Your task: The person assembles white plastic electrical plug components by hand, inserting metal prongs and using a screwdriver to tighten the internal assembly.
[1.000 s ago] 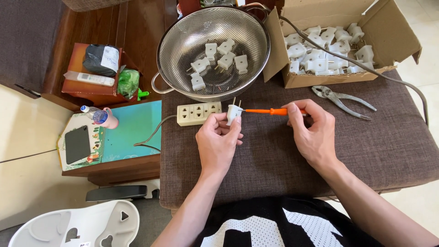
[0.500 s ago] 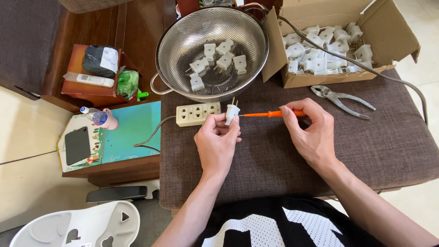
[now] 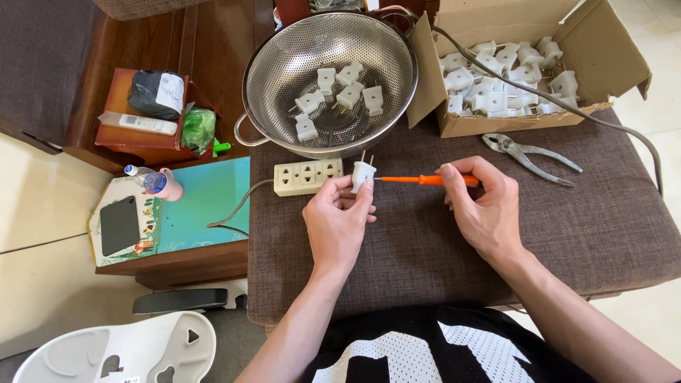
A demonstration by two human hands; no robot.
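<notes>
Left hand (image 3: pixel 339 221) pinching white plug (image 3: pixel 362 174), right hand (image 3: pixel 484 210) levelling orange screwdriver (image 3: pixel 425 180)

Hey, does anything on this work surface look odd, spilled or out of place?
Nothing is spilled or damaged. One oddity: a metal colander holds white plugs. The left hand holds a plug against the right hand's orange screwdriver.
</notes>
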